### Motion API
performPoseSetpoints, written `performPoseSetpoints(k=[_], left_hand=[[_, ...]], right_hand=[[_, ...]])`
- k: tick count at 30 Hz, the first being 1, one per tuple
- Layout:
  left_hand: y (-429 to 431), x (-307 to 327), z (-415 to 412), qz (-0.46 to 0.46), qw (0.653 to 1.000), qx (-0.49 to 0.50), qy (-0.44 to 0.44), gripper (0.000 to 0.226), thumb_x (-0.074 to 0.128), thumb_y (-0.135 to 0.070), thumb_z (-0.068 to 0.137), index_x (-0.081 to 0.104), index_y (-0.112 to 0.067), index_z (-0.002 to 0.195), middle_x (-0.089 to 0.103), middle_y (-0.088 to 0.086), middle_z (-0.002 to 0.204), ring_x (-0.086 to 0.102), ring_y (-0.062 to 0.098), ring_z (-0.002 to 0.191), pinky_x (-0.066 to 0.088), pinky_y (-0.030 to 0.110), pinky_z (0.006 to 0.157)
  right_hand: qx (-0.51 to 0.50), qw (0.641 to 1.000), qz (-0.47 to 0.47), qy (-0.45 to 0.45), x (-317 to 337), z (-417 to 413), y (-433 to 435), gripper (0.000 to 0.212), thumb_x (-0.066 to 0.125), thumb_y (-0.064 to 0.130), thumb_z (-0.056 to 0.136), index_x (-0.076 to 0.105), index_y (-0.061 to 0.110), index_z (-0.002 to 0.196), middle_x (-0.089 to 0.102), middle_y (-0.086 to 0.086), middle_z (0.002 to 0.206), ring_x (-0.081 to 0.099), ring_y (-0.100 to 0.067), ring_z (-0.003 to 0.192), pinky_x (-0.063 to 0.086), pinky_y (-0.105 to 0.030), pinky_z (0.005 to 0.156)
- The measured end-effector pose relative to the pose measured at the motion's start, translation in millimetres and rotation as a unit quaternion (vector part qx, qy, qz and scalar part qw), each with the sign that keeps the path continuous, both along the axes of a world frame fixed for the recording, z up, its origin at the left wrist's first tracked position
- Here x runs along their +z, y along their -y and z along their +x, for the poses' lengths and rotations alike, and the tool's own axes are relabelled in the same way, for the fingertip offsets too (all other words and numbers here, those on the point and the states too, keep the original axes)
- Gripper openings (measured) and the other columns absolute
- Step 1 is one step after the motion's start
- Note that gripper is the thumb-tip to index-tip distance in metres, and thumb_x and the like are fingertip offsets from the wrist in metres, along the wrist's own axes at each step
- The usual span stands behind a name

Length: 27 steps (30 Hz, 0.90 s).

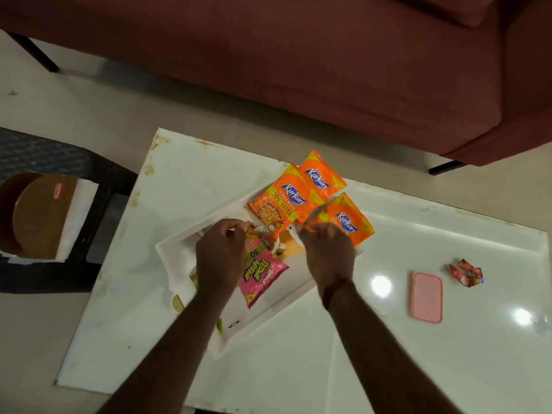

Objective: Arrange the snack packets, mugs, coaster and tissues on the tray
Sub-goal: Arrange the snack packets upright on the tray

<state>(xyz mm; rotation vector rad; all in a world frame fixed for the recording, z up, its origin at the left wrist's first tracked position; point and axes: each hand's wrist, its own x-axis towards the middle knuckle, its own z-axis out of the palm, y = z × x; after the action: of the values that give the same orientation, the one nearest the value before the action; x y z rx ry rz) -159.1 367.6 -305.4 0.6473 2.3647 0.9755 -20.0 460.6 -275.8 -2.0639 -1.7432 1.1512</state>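
Observation:
A white printed tray (167, 249) lies tilted on the white table. Three orange Kurkure packets rest at its far corner: the front packet (279, 204), the rear packet (321, 176) and the right packet (348, 222). A pink snack packet (261, 273) lies on the tray's middle. My left hand (221, 255) hovers over the tray with its fingers pinched near the front orange packet's bottom edge. My right hand (327, 252) pinches the lower corner of the right orange packet. No mugs or tissues are identifiable; my hands hide part of the tray.
A pink flat lid (427, 297) and a crumpled red wrapper (467, 271) lie on the table's right part. A dark chair at the left carries a brown round plate (41, 216) on white paper. A maroon sofa (298, 55) stands beyond the table.

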Motion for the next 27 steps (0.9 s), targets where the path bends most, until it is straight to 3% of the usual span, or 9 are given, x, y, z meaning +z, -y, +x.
performPoseSetpoints(k=[4, 6, 7, 10, 13, 16, 19, 23, 27], left_hand=[[16, -19, -26, -0.099, 0.985, -0.139, -0.004, 0.025, 0.061, -0.026, 0.09, 0.069, -0.01, 0.108, 0.07, 0.012, 0.105, 0.064, 0.03, 0.101, 0.05, 0.038, 0.087], [16, -26, -30, -0.152, 0.973, -0.172, 0.019, 0.023, 0.058, -0.032, 0.09, 0.065, -0.01, 0.095, 0.065, 0.011, 0.098, 0.062, 0.032, 0.097, 0.051, 0.044, 0.082], [16, -27, -30, -0.167, 0.97, -0.176, 0.029, 0.025, 0.057, -0.034, 0.091, 0.063, -0.011, 0.093, 0.065, 0.009, 0.097, 0.061, 0.031, 0.096, 0.051, 0.045, 0.081], [19, -21, -29, -0.18, 0.963, -0.17, 0.103, 0.025, 0.056, -0.031, 0.092, 0.067, -0.013, 0.107, 0.071, 0.006, 0.102, 0.065, 0.024, 0.094, 0.053, 0.039, 0.083], [25, -6, -22, -0.173, 0.96, -0.166, 0.146, 0.018, 0.058, -0.028, 0.087, 0.072, -0.016, 0.087, 0.074, 0.004, 0.085, 0.066, 0.021, 0.079, 0.054, 0.037, 0.076], [32, 7, -5, -0.142, 0.951, -0.089, 0.259, 0.027, 0.059, -0.03, 0.076, 0.073, -0.008, 0.084, 0.07, 0.011, 0.071, 0.062, 0.031, 0.068, 0.051, 0.04, 0.069], [36, 20, 18, -0.099, 0.927, -0.033, 0.359, 0.017, 0.063, -0.021, 0.077, 0.072, -0.007, 0.08, 0.065, 0.011, 0.062, 0.059, 0.026, 0.063, 0.045, 0.036, 0.063], [31, 35, 48, -0.059, 0.903, -0.007, 0.425, 0.009, 0.064, -0.018, 0.076, 0.071, -0.023, 0.078, 0.076, 0.0, 0.079, 0.067, 0.02, 0.082, 0.044, 0.03, 0.07], [15, 35, 69, -0.019, 0.872, 0.014, 0.489, 0.021, 0.058, -0.003, 0.088, 0.066, -0.015, 0.103, 0.074, -0.004, 0.091, 0.058, 0.015, 0.089, 0.039, 0.028, 0.07]], right_hand=[[-0.097, 0.969, -0.217, -0.063, -34, 9, 90, 0.059, 0.075, 0.039, 0.078, 0.06, 0.01, 0.127, 0.071, -0.006, 0.114, 0.064, -0.026, 0.108, 0.05, -0.042, 0.097], [-0.187, 0.936, -0.267, -0.129, -43, 1, 111, 0.062, 0.077, 0.036, 0.075, 0.058, 0.01, 0.129, 0.071, -0.006, 0.109, 0.063, -0.025, 0.099, 0.05, -0.049, 0.097], [-0.208, 0.928, -0.275, -0.144, -46, -4, 114, 0.053, 0.076, 0.036, 0.073, 0.064, 0.013, 0.119, 0.073, -0.005, 0.102, 0.063, -0.023, 0.092, 0.053, -0.046, 0.092], [-0.186, 0.943, -0.242, -0.129, -46, -12, 117, 0.023, 0.075, 0.035, 0.075, 0.074, 0.017, 0.09, 0.074, 0.002, 0.079, 0.062, -0.02, 0.073, 0.053, -0.037, 0.073], [-0.123, 0.969, -0.198, -0.08, -28, -5, 109, 0.011, 0.072, 0.032, 0.082, 0.07, 0.021, 0.081, 0.075, 0.003, 0.083, 0.066, -0.022, 0.08, 0.05, -0.031, 0.069], [-0.057, 0.985, -0.159, -0.036, -4, 15, 90, 0.011, 0.069, 0.03, 0.083, 0.073, 0.023, 0.092, 0.076, 0.005, 0.089, 0.068, -0.02, 0.087, 0.049, -0.028, 0.071], [0.007, 0.993, -0.12, 0.011, 21, 35, 65, 0.021, 0.065, 0.026, 0.087, 0.073, 0.023, 0.106, 0.076, 0.002, 0.099, 0.067, -0.022, 0.094, 0.05, -0.03, 0.077], [0.075, 0.992, -0.069, 0.076, 40, 44, 29, 0.019, 0.057, 0.028, 0.091, 0.07, 0.023, 0.104, 0.073, -0.001, 0.1, 0.064, -0.027, 0.095, 0.049, -0.033, 0.074], [0.145, 0.981, -0.031, 0.125, 41, 42, 1, 0.026, 0.053, 0.027, 0.095, 0.068, 0.026, 0.115, 0.072, -0.003, 0.111, 0.064, -0.03, 0.101, 0.047, -0.031, 0.075]])
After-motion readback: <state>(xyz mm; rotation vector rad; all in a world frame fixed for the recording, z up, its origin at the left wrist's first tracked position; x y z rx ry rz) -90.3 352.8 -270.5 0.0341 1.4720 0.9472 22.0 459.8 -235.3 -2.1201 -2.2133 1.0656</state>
